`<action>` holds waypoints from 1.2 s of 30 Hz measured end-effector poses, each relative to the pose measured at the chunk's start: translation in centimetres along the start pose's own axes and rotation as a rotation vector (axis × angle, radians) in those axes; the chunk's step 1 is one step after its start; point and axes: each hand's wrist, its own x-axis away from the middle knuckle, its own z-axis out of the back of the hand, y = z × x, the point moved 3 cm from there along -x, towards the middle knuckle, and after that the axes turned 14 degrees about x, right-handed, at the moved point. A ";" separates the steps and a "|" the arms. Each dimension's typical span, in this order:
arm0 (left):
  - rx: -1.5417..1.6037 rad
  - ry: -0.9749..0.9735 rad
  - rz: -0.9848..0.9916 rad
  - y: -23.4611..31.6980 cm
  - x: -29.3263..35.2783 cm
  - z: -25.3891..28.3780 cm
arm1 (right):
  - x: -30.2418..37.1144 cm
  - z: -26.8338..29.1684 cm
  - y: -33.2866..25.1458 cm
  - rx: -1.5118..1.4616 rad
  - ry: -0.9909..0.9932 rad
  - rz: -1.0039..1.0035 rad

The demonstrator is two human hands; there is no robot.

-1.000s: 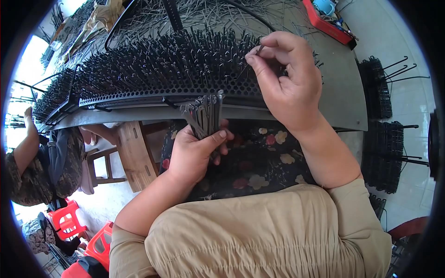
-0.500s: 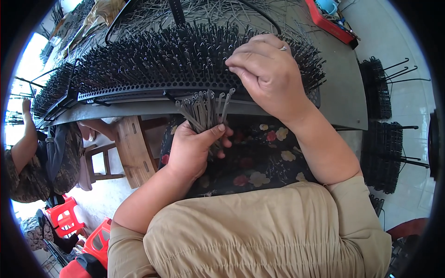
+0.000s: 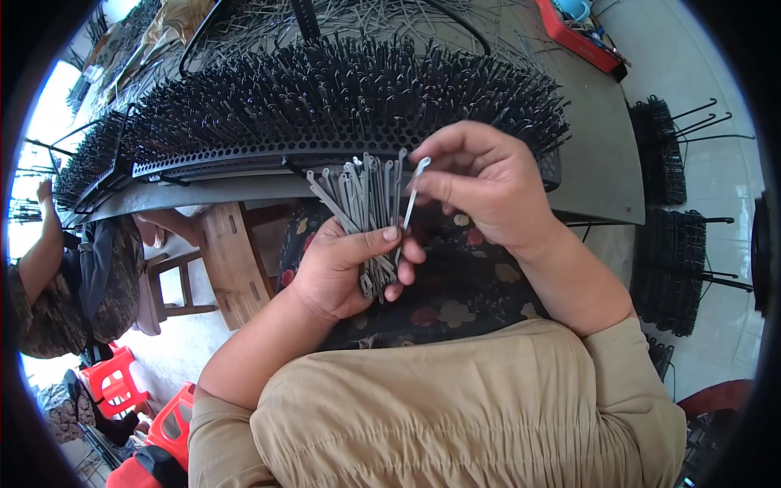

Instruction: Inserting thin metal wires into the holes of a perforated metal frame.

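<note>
My left hand (image 3: pixel 342 259) is wrapped round a fanned bundle of thin grey metal strips (image 3: pixel 362 195), thumb across the front. Their tops have small looped ends, and their lower ends show below the fingers. Over at the bundle's right edge, my right hand (image 3: pixel 496 183) has thumb and forefinger closed about one bright strip (image 3: pixel 413 193), tilted away from the others. Its lower end still reaches my left fingers. Just beyond both hands stands a long black perforated rack (image 3: pixel 236 160), densely filled with upright dark hooked strips (image 3: pixel 317 102).
Loose strips (image 3: pixel 521 45) lie scattered on the grey table (image 3: pixel 598 154) behind the rack. A red tray (image 3: pixel 582 41) sits at the far right. Black racks (image 3: pixel 671 268) with long hooks stand to the right. At left are a wooden stool (image 3: pixel 232 260), another person's arm (image 3: pixel 45 252) and red chairs (image 3: pixel 114 378).
My right hand has come down from the rack toward me, to the bundle, and now pinches one strip there. My left hand stays round the bundle, which shows more of its lower ends.
</note>
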 end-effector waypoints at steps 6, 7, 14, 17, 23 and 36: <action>-0.182 0.139 -0.187 0.5 0.0 0.5 | -0.4 2.1 -1.0 -0.076 0.196 0.196; -0.180 0.140 -0.187 0.4 -0.1 0.5 | -0.4 2.6 -1.2 -0.085 0.225 0.236; -0.468 0.343 -0.298 0.4 -0.8 1.0 | -1.7 3.8 -1.3 0.633 0.682 0.848; -0.479 0.362 -0.326 0.5 -0.9 1.0 | -1.7 3.0 -1.5 0.767 0.709 0.825; -0.425 0.352 -0.333 0.5 -0.8 1.2 | -2.0 1.8 -2.1 1.108 0.678 0.915; -0.138 0.030 -0.008 0.2 -0.2 -0.1 | -0.2 3.0 -1.4 -0.043 0.047 0.121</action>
